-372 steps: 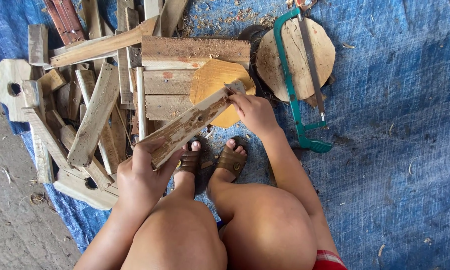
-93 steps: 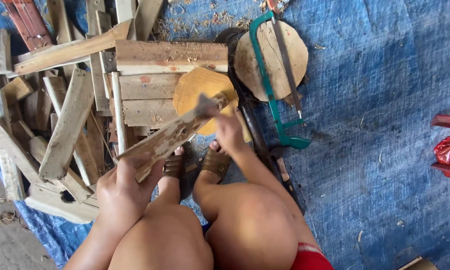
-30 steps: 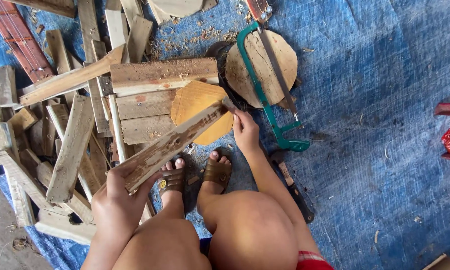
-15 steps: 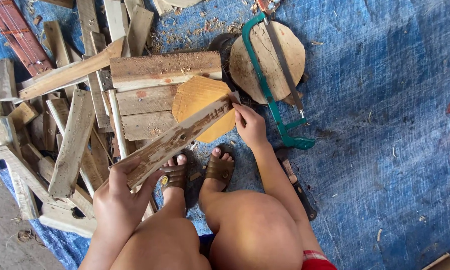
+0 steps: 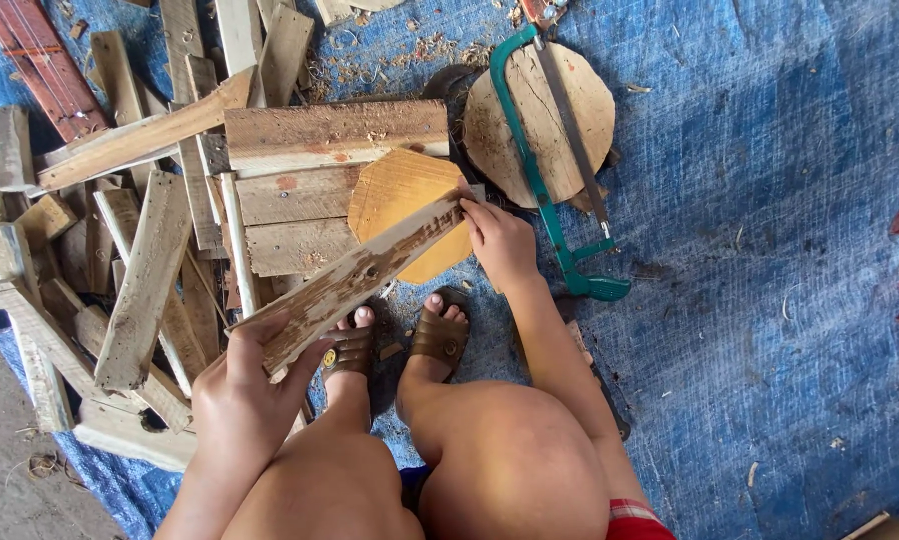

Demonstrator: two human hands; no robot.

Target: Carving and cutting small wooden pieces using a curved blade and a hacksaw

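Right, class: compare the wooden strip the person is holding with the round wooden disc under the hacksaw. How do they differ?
The wooden strip is long and narrow; the round wooden disc is wide and circular. The strip is held slanting in the left hand and right hand; the disc lies flat on the blue tarp beneath the green hacksaw. The strip shows whitish worn patches; the disc looks bare. Both are pale wood.

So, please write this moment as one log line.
left hand: grips plank | right hand: holds plank's far end | hacksaw: on round wooden disc
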